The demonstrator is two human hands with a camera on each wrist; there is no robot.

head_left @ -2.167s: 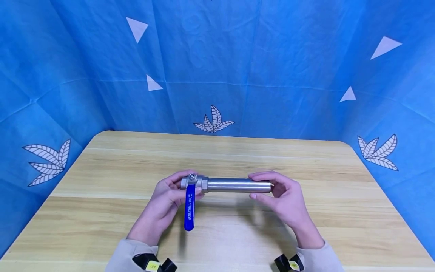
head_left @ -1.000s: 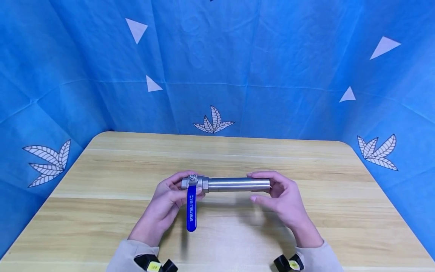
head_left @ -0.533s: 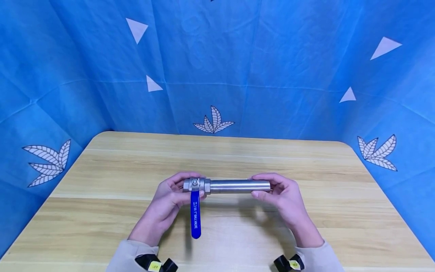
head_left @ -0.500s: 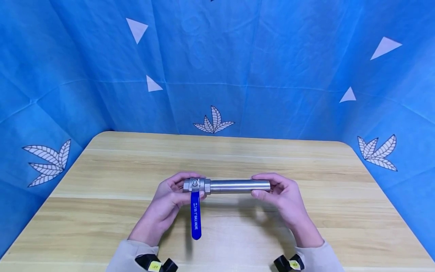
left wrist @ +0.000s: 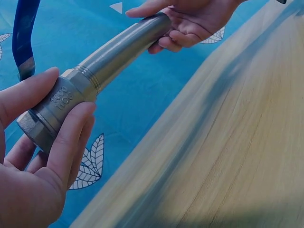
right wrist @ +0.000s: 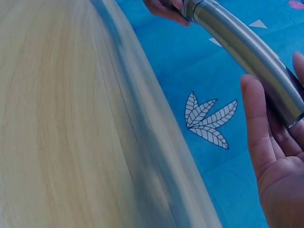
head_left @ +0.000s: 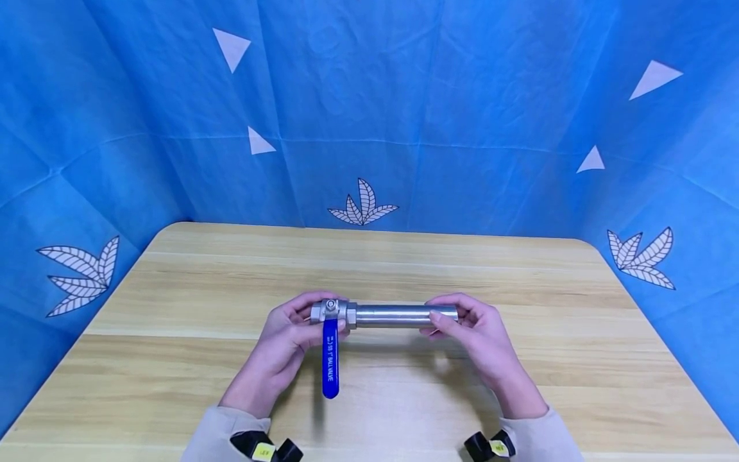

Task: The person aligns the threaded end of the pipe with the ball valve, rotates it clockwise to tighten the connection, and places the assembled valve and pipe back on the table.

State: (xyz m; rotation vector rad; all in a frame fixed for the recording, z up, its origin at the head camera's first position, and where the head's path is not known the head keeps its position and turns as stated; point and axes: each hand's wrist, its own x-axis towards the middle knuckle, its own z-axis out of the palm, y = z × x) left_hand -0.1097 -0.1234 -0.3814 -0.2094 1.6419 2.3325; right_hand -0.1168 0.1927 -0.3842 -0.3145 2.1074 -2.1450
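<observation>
A steel ball valve (head_left: 339, 312) with a long blue lever (head_left: 330, 359) is joined to a smooth metal pipe (head_left: 392, 316); the piece is held level above the table. My left hand (head_left: 283, 340) grips the valve body, thumb in front behind the lever and fingers behind. The left wrist view shows raised lettering on the valve (left wrist: 61, 97) and thread rings where the pipe (left wrist: 123, 50) enters it. At the pipe's free end, my right hand (head_left: 482, 330) has its thumb on the near side and fingertips above and below. In the right wrist view that hand (right wrist: 280, 156) lies around the open pipe end (right wrist: 285, 104).
Beneath is a light wood table (head_left: 231, 276) with rounded far corners. A blue cloth (head_left: 369, 96) with white triangles and leaf prints stands behind and at both sides. Both wrists carry black camera mounts (head_left: 260, 447) over light sleeves.
My right thumb has moved from under the pipe's end up onto its near side, with fingertips now showing below. The lever's lower end dipped toward me, then rose slightly. My left hand keeps its grip.
</observation>
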